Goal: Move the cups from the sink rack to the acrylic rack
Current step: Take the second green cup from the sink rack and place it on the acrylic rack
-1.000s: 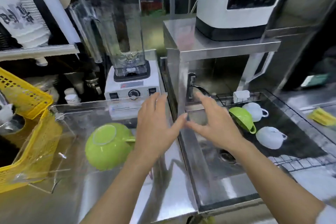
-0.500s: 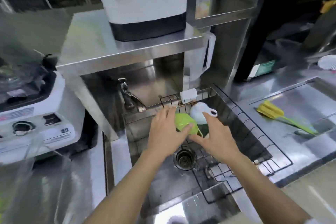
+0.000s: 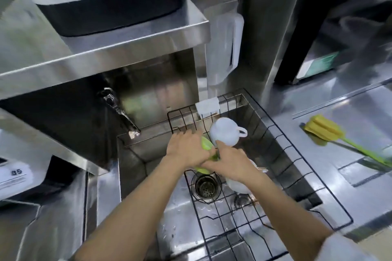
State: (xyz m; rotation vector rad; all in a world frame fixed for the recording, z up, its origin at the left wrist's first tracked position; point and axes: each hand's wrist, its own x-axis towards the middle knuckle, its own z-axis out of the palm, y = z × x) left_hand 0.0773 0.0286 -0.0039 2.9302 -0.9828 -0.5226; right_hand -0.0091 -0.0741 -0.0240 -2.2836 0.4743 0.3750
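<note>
Both hands meet over the sink rack (image 3: 297,150); the left hand (image 3: 186,150) and right hand (image 3: 229,161) each have their grip closed around the green cup (image 3: 206,144), probably to lift it steadily; a white cup (image 3: 224,131) lies just behind it in the rack.

Steel shelf (image 3: 127,48) over sink basin (image 3: 148,150); steel counter (image 3: 318,116) right.
</note>
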